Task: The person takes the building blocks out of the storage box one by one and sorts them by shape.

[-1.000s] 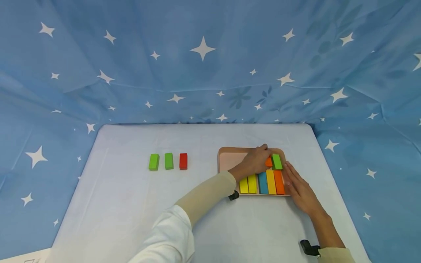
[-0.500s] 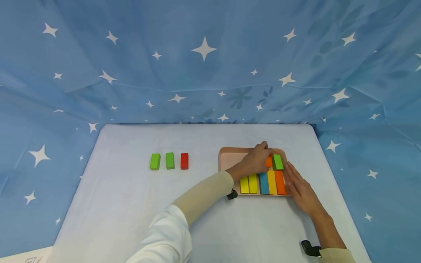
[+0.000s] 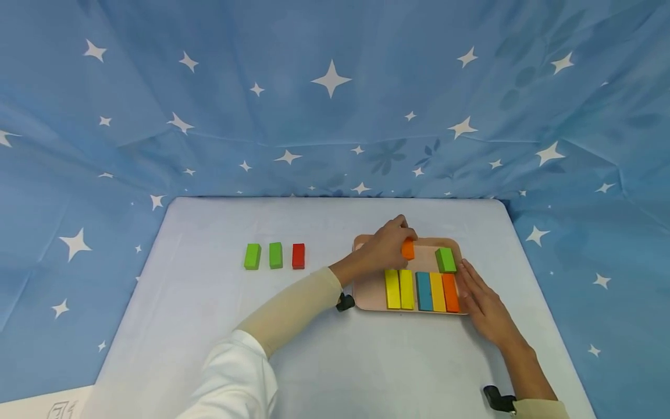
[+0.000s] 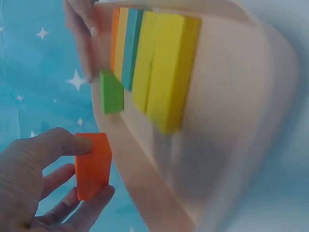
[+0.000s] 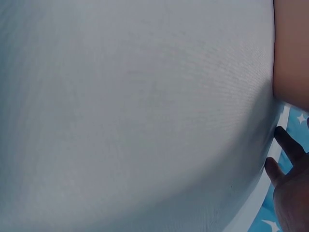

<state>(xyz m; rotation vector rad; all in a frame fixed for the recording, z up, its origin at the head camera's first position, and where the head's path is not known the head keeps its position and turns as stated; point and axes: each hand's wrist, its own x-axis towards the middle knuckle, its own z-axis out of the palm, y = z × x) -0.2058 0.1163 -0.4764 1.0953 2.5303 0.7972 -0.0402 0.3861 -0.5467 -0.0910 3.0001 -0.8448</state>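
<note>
My left hand (image 3: 386,247) pinches a short orange block (image 3: 408,249) over the upper part of the pink tray (image 3: 370,295). In the left wrist view the thumb lies on one side of the orange block (image 4: 92,166) and fingertips on the other. A green block (image 3: 446,260) sits in the tray's upper right. Below it stand longer blocks side by side: two yellow (image 3: 399,289), one blue (image 3: 424,291), one amber (image 3: 437,291) and one orange (image 3: 450,293). My right hand (image 3: 487,308) rests with straight fingers along the tray's right edge.
Left of the tray, two green blocks (image 3: 252,256) and a red block (image 3: 298,256) stand in a row on the white table (image 3: 209,326). A blue star-printed cloth (image 3: 293,116) hangs behind. A printed sheet (image 3: 52,404) lies at the lower left.
My left hand has moved left with the orange block, away from the green block at the tray's upper right. The right hand stays at the tray's edge.
</note>
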